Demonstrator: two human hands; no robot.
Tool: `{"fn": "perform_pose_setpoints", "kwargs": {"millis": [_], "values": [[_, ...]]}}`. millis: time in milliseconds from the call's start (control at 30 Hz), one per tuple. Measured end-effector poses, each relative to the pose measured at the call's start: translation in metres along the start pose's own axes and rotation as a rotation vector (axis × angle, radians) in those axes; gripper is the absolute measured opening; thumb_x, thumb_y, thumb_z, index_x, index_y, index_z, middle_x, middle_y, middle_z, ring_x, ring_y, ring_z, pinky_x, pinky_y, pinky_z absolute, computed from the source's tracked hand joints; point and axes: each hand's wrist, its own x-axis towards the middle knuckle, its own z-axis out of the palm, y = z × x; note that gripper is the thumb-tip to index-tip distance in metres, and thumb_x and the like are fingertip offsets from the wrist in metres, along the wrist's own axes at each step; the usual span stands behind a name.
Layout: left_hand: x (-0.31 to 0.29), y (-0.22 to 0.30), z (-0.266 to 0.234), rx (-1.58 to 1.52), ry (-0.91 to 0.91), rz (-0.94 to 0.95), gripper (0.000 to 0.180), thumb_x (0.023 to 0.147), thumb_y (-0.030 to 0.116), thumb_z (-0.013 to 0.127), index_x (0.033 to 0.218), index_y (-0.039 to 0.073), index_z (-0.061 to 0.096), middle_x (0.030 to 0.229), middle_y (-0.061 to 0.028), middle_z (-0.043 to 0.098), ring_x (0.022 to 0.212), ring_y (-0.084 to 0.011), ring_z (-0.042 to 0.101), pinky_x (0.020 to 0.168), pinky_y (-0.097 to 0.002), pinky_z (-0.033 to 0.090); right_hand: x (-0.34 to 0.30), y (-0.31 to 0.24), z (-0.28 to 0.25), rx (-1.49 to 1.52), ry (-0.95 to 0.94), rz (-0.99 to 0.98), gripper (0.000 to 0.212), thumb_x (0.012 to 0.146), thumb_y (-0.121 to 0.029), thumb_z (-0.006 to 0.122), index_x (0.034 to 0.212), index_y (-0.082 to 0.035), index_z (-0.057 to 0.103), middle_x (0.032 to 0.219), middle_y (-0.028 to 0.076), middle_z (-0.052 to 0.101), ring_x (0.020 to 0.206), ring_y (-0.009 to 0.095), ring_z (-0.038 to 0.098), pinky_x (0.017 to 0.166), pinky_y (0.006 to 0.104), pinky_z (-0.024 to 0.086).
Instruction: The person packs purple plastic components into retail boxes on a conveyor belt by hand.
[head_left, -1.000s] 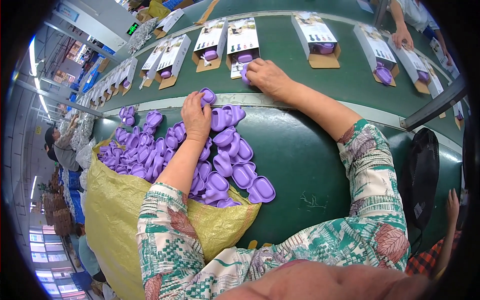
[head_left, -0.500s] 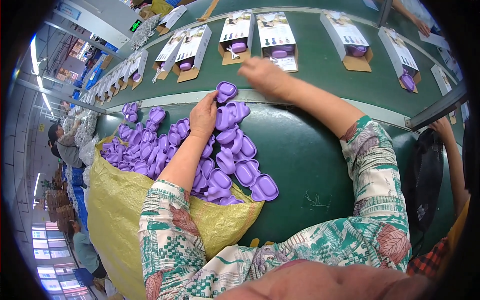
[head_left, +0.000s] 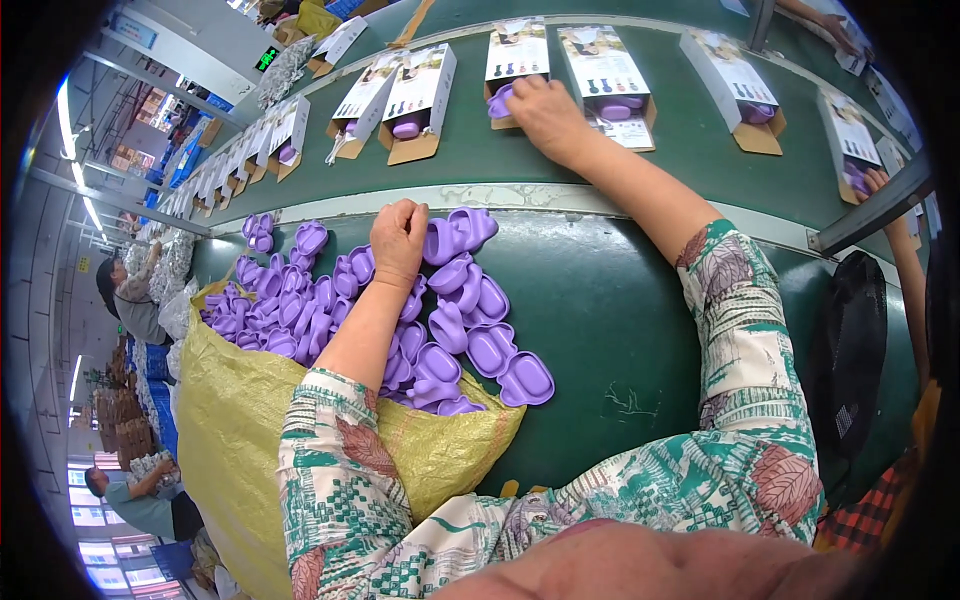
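Note:
My right hand [head_left: 545, 115] reaches over the belt and grips a purple moulded piece with an oval hollow [head_left: 500, 101] at the open end of a white printed box [head_left: 517, 50]. Its fingertips are partly turned away from view. My left hand [head_left: 399, 243] is closed in a loose fist above the near bench, with no piece showing in it. Beside and below it spread many similar purple pieces [head_left: 490, 349], heaped at the mouth of a yellow woven sack [head_left: 235, 400].
More open boxes [head_left: 418, 100] with purple items inside stand along the green belt [head_left: 480, 165]. A metal rail [head_left: 600, 200] divides belt from bench [head_left: 620, 330]. A black bag [head_left: 848, 350] lies at the right, near another person's arm [head_left: 905, 270]. Other people sit far left.
The purple piece at my left fingertips is now in my right hand, at a box opening. My left hand has drawn back and closed. The boxes have shifted right along the belt.

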Motion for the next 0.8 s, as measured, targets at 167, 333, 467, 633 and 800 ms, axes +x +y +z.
{"fn": "perform_pose_setpoints", "kwargs": {"millis": [167,333,467,633,800], "values": [[0.004,0.008,0.001,-0.047,-0.063,0.179,0.018,0.078,0.019,0.064,0.068,0.006,0.056,0.068,-0.0082,0.058,0.071,-0.0283,0.054,0.066,-0.0400,0.041,0.004,0.033,0.007,-0.206,-0.014,0.238,0.011,0.074,-0.010,0.059,0.084,-0.009,0.063,0.092,0.008,0.058,0.094,0.025,0.055,0.071,0.0405,0.044],[0.008,0.009,0.000,-0.070,-0.099,0.218,0.015,0.076,0.020,0.065,0.076,0.006,0.060,0.076,-0.0076,0.060,0.078,-0.0278,0.056,0.073,-0.0387,0.043,-0.005,0.017,-0.013,0.175,0.167,0.043,0.013,0.078,-0.008,0.053,0.090,-0.007,0.058,0.090,0.009,0.056,0.086,0.029,0.056,0.072,0.0394,0.047],[0.007,0.006,0.004,-0.024,-0.094,0.244,0.018,0.076,0.020,0.065,0.087,0.007,0.062,0.091,-0.0078,0.063,0.090,-0.0278,0.057,0.080,-0.0383,0.043,-0.022,-0.055,-0.035,0.755,-0.129,-0.283,0.024,0.071,-0.014,0.068,0.090,-0.007,0.057,0.092,0.012,0.055,0.092,0.031,0.055,0.077,0.0409,0.046],[0.006,-0.002,0.010,0.068,-0.056,0.210,0.026,0.079,0.019,0.063,0.101,0.005,0.062,0.109,-0.0111,0.062,0.102,-0.0294,0.055,0.090,-0.0393,0.042,-0.038,-0.096,-0.034,0.596,-0.200,-0.433,0.026,0.070,-0.022,0.072,0.085,-0.006,0.057,0.098,0.008,0.055,0.097,0.027,0.052,0.081,0.0397,0.044],[0.002,0.006,0.005,-0.017,-0.156,0.090,0.032,0.081,0.014,0.060,0.112,0.005,0.059,0.125,-0.0136,0.054,0.108,-0.0336,0.055,0.091,-0.0389,0.045,-0.026,-0.065,-0.023,0.509,0.006,-0.262,0.019,0.073,-0.016,0.067,0.083,-0.005,0.056,0.094,0.009,0.056,0.093,0.027,0.053,0.079,0.0372,0.045]]}}
